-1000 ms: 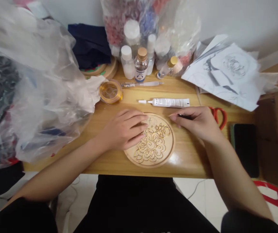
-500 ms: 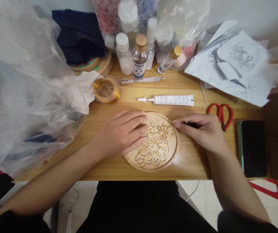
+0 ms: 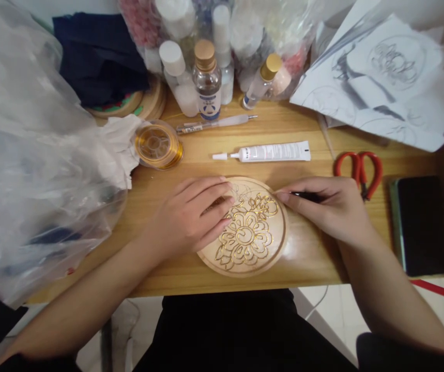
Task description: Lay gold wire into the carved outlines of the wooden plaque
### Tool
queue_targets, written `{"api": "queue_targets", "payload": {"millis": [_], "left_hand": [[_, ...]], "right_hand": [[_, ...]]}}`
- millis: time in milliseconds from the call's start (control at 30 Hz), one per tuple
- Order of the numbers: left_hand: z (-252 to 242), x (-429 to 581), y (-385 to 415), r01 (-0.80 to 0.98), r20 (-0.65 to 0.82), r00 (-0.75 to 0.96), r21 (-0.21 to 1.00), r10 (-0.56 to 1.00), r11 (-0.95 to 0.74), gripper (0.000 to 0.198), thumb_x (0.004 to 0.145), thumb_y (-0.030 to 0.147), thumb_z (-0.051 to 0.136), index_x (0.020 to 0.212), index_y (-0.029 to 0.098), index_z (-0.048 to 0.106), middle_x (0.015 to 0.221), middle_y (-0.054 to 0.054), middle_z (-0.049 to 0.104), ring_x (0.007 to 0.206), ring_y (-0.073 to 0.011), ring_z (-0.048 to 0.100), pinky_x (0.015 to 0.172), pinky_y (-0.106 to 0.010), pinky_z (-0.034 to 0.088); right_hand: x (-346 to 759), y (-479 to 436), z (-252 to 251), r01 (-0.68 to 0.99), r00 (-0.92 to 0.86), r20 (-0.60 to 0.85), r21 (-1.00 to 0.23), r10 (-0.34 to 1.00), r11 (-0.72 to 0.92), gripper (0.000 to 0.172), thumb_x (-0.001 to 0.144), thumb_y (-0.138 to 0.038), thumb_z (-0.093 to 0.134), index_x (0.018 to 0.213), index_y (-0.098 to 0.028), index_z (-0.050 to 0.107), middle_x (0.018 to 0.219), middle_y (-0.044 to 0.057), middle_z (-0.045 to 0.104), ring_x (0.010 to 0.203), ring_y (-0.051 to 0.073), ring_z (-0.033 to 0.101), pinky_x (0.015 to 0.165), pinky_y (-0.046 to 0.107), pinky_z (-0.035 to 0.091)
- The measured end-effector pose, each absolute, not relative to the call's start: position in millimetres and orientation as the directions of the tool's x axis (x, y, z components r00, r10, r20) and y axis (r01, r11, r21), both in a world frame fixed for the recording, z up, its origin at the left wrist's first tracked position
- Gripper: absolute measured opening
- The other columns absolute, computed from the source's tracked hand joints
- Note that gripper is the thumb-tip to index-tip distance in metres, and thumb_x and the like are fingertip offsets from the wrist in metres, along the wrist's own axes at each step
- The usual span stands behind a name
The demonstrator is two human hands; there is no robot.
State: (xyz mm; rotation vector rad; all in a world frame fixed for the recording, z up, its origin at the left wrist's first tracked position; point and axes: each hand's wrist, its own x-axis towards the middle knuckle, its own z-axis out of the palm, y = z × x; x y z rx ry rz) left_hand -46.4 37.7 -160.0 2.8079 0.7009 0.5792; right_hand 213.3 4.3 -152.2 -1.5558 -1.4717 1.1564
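Observation:
A round wooden board [image 3: 202, 253] with a raised rim lies near the table's front edge. Gold wire [image 3: 245, 236] traces a large flower and smaller shapes on it, and pencil lines show near its top. My left hand [image 3: 194, 214] rests on the board's left side, fingers stretched out and slightly apart, hiding that part. At the upper right rim is my right hand [image 3: 322, 206], its fingers pinched around a thin dark tool [image 3: 309, 196] that looks like tweezers. Most of the tool is covered by the fingers, and its tip is too small to make out.
Behind the board lie a white glue tube [image 3: 276, 152], a spool of gold wire [image 3: 157, 144] and a mechanical pencil [image 3: 217, 124]. Bottles [image 3: 208, 82] stand farther back. Red-handled scissors [image 3: 361, 170], a phone [image 3: 419, 225] and printed papers [image 3: 377, 82] are right; plastic bags [image 3: 43, 155] fill the left.
The camera view has shifted and tilted a little. Both hands keep nearly the same place on the board, with the right hand still pinching the dark tool.

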Motion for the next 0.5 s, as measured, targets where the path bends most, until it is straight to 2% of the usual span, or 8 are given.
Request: {"api": "queue_targets", "payload": {"millis": [200, 500], "left_hand": [[-159.8, -46.2, 36.7, 0.409, 0.323, 0.818, 0.255, 0.476, -0.876, 0.023, 0.09, 0.026, 0.057, 0.109, 0.013, 0.062, 0.115, -0.01, 0.068, 0.115, -0.0274, 0.06, 0.094, -0.041, 0.051], [-159.2, -45.7, 36.8, 0.404, 0.319, 0.824, 0.247, 0.467, -0.881, 0.024, 0.089, 0.027, 0.057, 0.108, 0.013, 0.063, 0.117, -0.012, 0.066, 0.115, -0.0289, 0.059, 0.094, -0.043, 0.052]], "right_hand": [[211.0, 3.0, -150.1, 0.433, -0.031, -0.134, -0.895, 0.99, -0.108, 0.005, 0.074, -0.025, 0.073, 0.075, -0.022, 0.077, 0.074, 0.001, 0.077, 0.066, 0.016, 0.072, 0.062, 0.027, 0.059], [212.6, 2.6, -150.6, 0.468, -0.037, -0.094, -0.881, 0.995, -0.066, 0.004, 0.075, -0.024, 0.073, 0.075, -0.023, 0.076, 0.073, -0.001, 0.077, 0.064, 0.014, 0.071, 0.06, 0.024, 0.058]]}}
